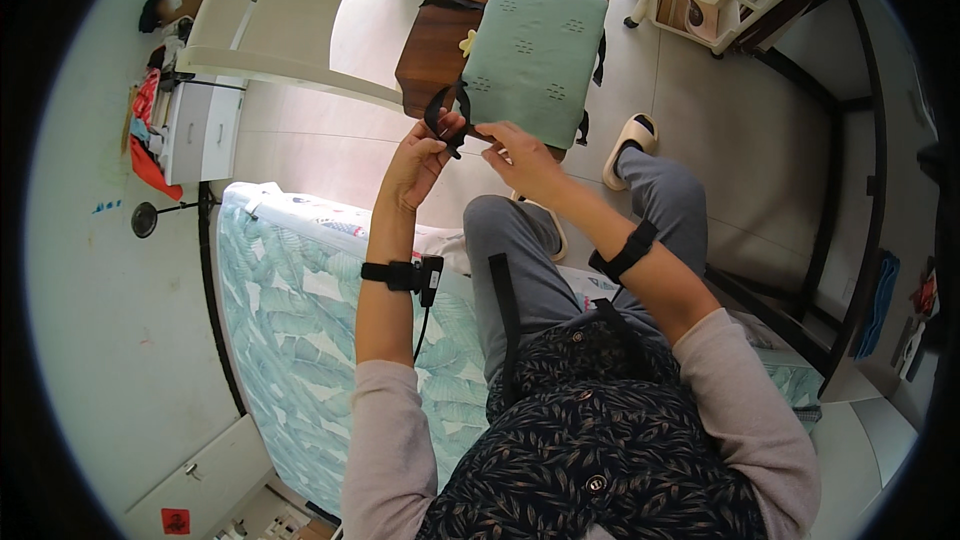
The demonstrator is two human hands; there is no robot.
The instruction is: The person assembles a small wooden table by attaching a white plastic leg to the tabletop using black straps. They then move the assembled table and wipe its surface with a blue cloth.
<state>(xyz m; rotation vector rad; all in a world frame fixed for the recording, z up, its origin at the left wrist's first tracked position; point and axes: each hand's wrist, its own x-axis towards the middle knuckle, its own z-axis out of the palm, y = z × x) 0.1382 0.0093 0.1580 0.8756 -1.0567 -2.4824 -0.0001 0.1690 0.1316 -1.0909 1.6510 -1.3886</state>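
Observation:
A pale green seat cushion (535,60) with small rows of slits lies on a brown wooden chair seat (425,52). Black straps hang from its edges. My left hand (422,162) is closed on a looped black strap (437,110) by the cushion's near left corner, thumb and fingers pinching it. Just right of it, my right hand (530,168) reaches to that same corner with its fingers stretched out and the thumb apart. Its fingertips come close to the strap; whether they touch it is not clear. A yellow star-shaped piece (467,43) shows at the cushion's left edge.
A cream chair frame (290,75) rises left of the seat. Below my forearms is a bed with a leaf-patterned cover (300,340). At the far right stands a white wheeled cart (690,15) with books. A beige slipper (632,150) is on my foot.

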